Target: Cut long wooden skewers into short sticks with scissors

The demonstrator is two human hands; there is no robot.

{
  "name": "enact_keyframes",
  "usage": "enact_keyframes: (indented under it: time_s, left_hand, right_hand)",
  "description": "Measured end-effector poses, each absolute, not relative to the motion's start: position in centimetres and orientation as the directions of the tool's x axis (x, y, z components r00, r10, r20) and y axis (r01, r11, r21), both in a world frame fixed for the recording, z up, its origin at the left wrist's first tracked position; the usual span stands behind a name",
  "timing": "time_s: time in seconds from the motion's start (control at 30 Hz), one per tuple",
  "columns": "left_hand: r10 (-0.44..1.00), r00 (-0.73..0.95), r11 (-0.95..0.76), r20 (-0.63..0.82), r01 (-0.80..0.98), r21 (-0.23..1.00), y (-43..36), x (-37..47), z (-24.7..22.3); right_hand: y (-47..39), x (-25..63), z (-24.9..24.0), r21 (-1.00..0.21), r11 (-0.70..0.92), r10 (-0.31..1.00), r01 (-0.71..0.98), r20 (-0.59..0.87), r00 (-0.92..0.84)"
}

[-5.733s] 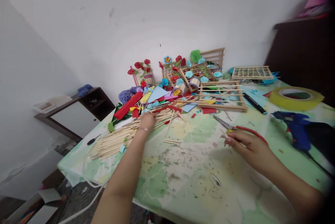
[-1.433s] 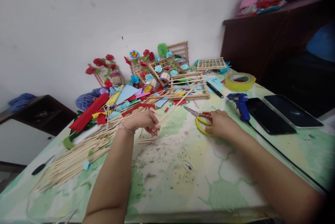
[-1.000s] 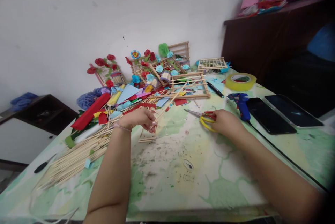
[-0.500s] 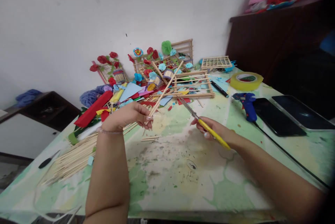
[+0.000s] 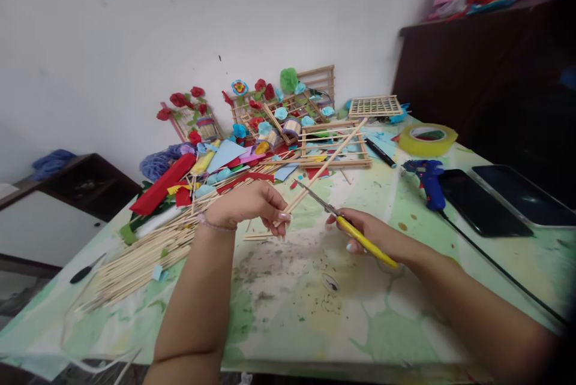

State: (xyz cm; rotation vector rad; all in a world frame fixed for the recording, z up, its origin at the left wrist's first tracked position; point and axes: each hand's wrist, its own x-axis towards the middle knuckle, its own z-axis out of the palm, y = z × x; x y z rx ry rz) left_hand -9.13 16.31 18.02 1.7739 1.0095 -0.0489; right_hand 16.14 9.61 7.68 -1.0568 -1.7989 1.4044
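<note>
Pinched in the fingers of my left hand are thin wooden sticks, slanting up to the right. My right hand is closed around yellow-handled scissors. The scissor blades point up and left, their tips at or very near the sticks just beyond my left fingers; I cannot tell whether they touch. Behind the sticks lies a wooden stick frame. Short cut pieces of stick rest on the table under my left hand.
A pile of loose sticks lies at left, near coloured paper scraps and paper flowers. At right are a blue glue gun with its cord, clear tape, a black marker and two phones.
My left hand has moved right, bringing the sticks to the scissor blades and tilting them further over to the right. My right hand with the scissors has hardly moved.
</note>
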Motion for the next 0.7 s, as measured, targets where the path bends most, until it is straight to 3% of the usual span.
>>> enact_keyframes:
  time_s: [0.5, 0.7]
  left_hand:
    - [0.579, 0.629, -0.006, -0.519, 0.64, 0.768, 16.4, -8.4, 17.5]
    - [0.58, 0.634, 0.016, -0.511, 0.618, 0.786, 16.0, -7.8, 17.5]
  right_hand:
    - [9.6, 16.7, 7.8, -0.937, 0.197, 0.829, 0.289, 0.002, -0.56]
    - [9.6, 16.0, 7.5, -0.909, 0.157, 0.886, 0.387, -0.043, -0.462]
